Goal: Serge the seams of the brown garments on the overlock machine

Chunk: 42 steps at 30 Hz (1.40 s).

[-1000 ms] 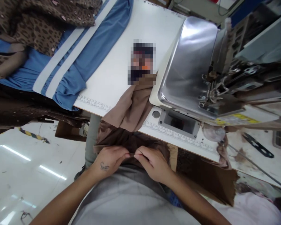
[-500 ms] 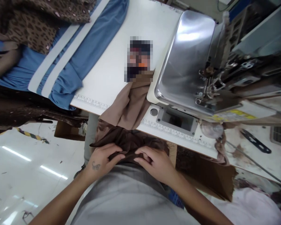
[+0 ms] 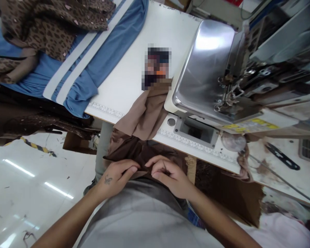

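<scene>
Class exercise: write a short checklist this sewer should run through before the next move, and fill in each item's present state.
Left hand on brown cloth: ok.
Right hand on the same cloth: ok.
Cloth lying flat: not ok, bunched between the hands.
Tan cloth resting on the table: ok.
Presser foot free of cloth: ok.
Blurred item on the table identified: cannot tell.

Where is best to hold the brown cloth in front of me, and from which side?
Probably the bunched fold of the brown cloth, from above on your side, pinched by your left hand and right hand: it gathers loosely there by the table edge.
</scene>
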### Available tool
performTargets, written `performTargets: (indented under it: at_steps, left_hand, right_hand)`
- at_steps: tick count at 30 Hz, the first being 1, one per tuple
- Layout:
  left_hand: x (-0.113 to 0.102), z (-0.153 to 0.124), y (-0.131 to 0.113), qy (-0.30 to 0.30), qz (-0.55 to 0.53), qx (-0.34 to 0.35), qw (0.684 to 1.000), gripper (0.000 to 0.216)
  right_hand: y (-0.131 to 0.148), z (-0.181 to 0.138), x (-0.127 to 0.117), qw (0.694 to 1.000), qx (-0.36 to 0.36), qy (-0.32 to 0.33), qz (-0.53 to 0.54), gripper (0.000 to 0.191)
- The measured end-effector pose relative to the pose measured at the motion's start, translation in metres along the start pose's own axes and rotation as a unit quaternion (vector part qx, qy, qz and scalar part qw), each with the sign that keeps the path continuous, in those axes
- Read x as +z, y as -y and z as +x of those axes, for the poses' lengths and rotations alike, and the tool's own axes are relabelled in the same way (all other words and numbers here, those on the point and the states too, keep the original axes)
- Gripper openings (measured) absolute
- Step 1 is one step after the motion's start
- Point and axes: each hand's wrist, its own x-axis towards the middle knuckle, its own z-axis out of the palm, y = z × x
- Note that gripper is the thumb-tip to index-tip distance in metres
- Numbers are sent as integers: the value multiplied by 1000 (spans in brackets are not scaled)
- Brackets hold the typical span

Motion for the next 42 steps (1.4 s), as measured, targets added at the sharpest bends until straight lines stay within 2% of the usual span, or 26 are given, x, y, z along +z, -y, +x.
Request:
performTargets:
  at_steps: [1,3,5,7,9,12,17,20,23,26,29,31,33,35,37,39,42]
  left_hand:
    - [1,4,-1,12,6,9,1000,29]
    - [8,16,-2,40,62,40,996,43]
    - [17,33,-1,89,143,79,983,47]
    - [27,51,4,111,205,88,968,36]
    - [35,67,13,95,244,70,962,26]
    - [40,79,30,57,269,34,961,29]
    - [38,80,47,28,257,21,966,34]
    - [33,78,51,24,231,35,972,33]
    - [31,76,54,30,205,61,976,32]
    - [34,72,56,20,185,71,980,34]
    - [40,69,58,-1,167,63,984,32]
    - [43,72,62,-25,153,48,987,31]
    - [42,76,66,-60,138,28,988,30]
    - [39,80,65,-99,123,7,987,29]
    - [33,80,57,-129,108,-8,986,30]
    - [28,76,42,-135,90,-9,987,32]
    - [21,63,15,-83,93,16,992,30]
  right_hand:
    - [0,-1,4,999,-4,13,37,26]
    - [1,-2,13,998,-8,35,45,29]
    - [1,-4,19,999,-10,30,-9,32]
    - [-1,-8,18,997,-1,-14,-81,29]
    - [-8,-15,8,984,28,-73,-161,24]
    - [-20,-33,-13,954,86,-120,-263,22]
    - [-24,-63,-36,936,149,-106,-301,25]
    - [-20,-66,-42,928,171,-77,-321,26]
    - [-19,-59,-42,915,161,-53,-366,21]
    - [-22,-48,-33,908,117,-36,-401,22]
    - [-20,-47,-21,939,40,-70,-335,45]
    - [-13,-53,-17,961,-7,-118,-249,50]
    - [-1,-64,-21,978,-41,-139,-147,52]
    - [13,-75,-30,985,-71,-154,-26,55]
    - [24,-83,-41,975,-86,-199,54,55]
    - [28,-82,-48,971,-52,-230,33,47]
    - [19,-64,-44,980,45,-173,-91,42]
